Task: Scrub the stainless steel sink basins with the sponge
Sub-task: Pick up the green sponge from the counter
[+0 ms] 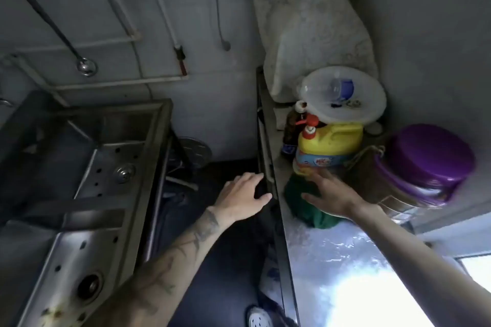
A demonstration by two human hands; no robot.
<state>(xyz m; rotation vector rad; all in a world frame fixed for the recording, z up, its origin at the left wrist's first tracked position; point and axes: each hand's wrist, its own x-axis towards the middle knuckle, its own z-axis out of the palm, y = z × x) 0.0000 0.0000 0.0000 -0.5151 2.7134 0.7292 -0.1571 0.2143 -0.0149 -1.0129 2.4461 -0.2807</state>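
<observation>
Wall: grey, hung with pipes and a ladle.
Sink basins: seen far left, not yet scrubbed, well apart from both hands.
Left hand: closed on the counter edge, probably for bracing.
Right hand: fingers spread, laid over a green pad, likely the sponge, kept beside the detergent bottle.

Stainless steel sink at left — two dull basins, a drain in each.
</observation>
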